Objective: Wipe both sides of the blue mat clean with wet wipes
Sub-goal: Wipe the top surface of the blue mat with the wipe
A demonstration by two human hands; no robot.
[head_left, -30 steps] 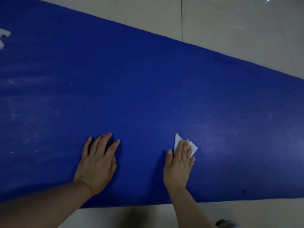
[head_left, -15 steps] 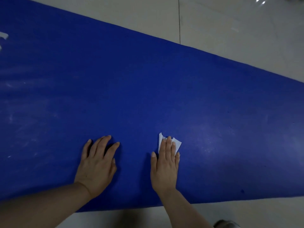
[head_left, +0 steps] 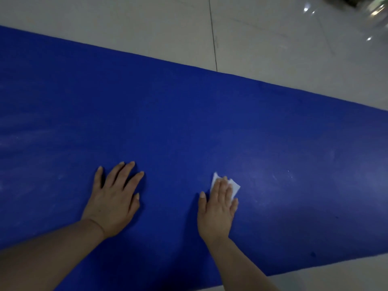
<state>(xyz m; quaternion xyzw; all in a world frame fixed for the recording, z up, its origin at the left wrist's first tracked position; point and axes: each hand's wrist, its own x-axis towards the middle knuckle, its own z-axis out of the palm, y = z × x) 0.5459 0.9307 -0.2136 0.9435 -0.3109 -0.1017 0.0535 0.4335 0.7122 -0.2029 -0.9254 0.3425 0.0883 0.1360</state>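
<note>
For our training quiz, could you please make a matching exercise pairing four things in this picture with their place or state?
Things:
1. left hand
2. right hand
3. wet wipe
4. blue mat

States:
A. spread flat on the tiled floor
B. white, partly hidden under fingers
C. flat on the mat, holding nothing
D. pressing the wipe down with straight fingers

Pairs: 1-C, 2-D, 3-B, 4-A

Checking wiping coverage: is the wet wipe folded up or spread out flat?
Folded or bunched small. Only a small white piece of the wet wipe shows past the fingers of the right hand, pressed flat on the blue mat.
</note>
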